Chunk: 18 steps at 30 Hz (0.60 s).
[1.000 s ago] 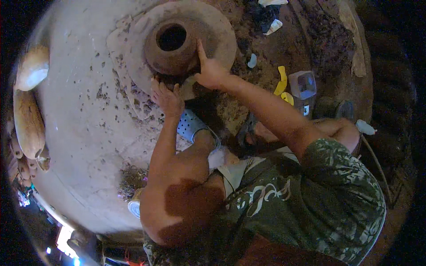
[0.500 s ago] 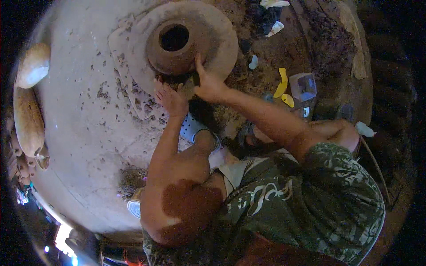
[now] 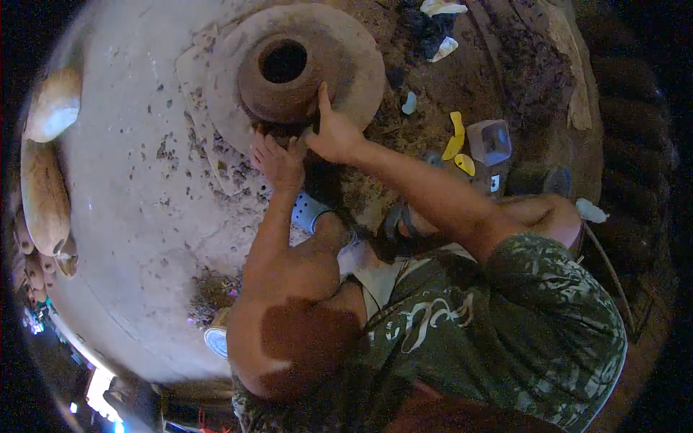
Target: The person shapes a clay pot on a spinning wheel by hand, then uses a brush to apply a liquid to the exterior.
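A brown clay pot [image 3: 278, 83] with a round dark mouth stands on a wide clay-coated wheel disc [image 3: 354, 54]. My right hand [image 3: 332, 133] presses against the near side of the pot, its thumb pointing up along the wall. Just left of it, my left hand [image 3: 278, 160] rests with bent fingers at the pot's base, touching dark wet clay. Whether either hand grips a lump of clay cannot be made out. Both forearms reach up from my body at the lower right.
Pale dusty ground [image 3: 137, 202] spreads to the left, with rounded tan clay pieces [image 3: 43, 187] along its left rim. Yellow scraps [image 3: 456, 137], a small grey square container [image 3: 491, 141] and bits of cloth [image 3: 440, 29] lie on brown soil to the right. My knee [image 3: 303, 346] is below.
Both hands have slid slightly down and left along the pot's near side; the right thumb now stands on the pot wall. The view has shifted a little.
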### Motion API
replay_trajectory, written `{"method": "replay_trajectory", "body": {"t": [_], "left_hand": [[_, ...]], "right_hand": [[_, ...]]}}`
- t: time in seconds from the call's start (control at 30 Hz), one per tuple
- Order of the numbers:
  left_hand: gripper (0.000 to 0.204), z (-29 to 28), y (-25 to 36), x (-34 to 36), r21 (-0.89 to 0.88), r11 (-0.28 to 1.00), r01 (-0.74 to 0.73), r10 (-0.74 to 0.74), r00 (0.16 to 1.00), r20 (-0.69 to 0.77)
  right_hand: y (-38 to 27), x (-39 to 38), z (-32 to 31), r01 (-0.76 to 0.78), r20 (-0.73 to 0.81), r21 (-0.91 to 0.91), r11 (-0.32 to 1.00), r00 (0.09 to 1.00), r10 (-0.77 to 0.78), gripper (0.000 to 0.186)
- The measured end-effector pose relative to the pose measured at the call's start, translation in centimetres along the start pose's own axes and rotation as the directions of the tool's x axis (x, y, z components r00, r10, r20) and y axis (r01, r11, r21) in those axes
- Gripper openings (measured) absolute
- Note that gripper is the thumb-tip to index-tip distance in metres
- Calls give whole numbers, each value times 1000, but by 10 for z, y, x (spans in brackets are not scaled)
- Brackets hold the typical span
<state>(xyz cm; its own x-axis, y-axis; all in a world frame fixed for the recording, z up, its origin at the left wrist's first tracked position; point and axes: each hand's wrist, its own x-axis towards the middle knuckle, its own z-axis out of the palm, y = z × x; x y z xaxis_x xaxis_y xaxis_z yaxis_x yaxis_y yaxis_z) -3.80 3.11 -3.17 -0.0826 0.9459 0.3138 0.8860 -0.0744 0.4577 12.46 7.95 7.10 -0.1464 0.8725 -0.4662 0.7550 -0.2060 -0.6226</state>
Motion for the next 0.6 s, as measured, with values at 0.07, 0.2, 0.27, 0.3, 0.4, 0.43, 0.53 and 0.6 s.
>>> {"method": "replay_trajectory", "body": {"t": [0.07,0.2,0.27,0.3,0.4,0.43,0.53,0.6], "left_hand": [[62,-3,2,-2,27,999,45,-47,995,88],[64,1,5,0,4,999,38,-38,998,49],[63,9,-7,-5,-19,1000,5,-5,1000,10],[63,14,-15,-8,-27,1000,-8,8,1000,-11],[62,10,-10,-7,91,995,35,-42,996,74],[61,11,-12,-8,99,994,39,-48,995,85],[59,10,-15,-2,91,995,41,-52,991,123],[59,3,-17,4,48,998,42,-50,985,165]], "right_hand": [[-22,-6,-24,-12,-10,34,999,1000,13,116],[-10,1,-18,-28,47,-21,999,998,29,114],[2,2,-13,-20,42,-18,1000,999,20,112],[4,6,-15,-29,4,-16,999,1000,29,111],[0,9,-26,-48,-45,-17,999,998,47,107],[-5,8,-31,-37,-28,-25,999,999,36,106],[22,22,-23,91,-96,-14,996,991,-92,100],[29,25,-35,137,-139,49,989,982,-129,96]]}}
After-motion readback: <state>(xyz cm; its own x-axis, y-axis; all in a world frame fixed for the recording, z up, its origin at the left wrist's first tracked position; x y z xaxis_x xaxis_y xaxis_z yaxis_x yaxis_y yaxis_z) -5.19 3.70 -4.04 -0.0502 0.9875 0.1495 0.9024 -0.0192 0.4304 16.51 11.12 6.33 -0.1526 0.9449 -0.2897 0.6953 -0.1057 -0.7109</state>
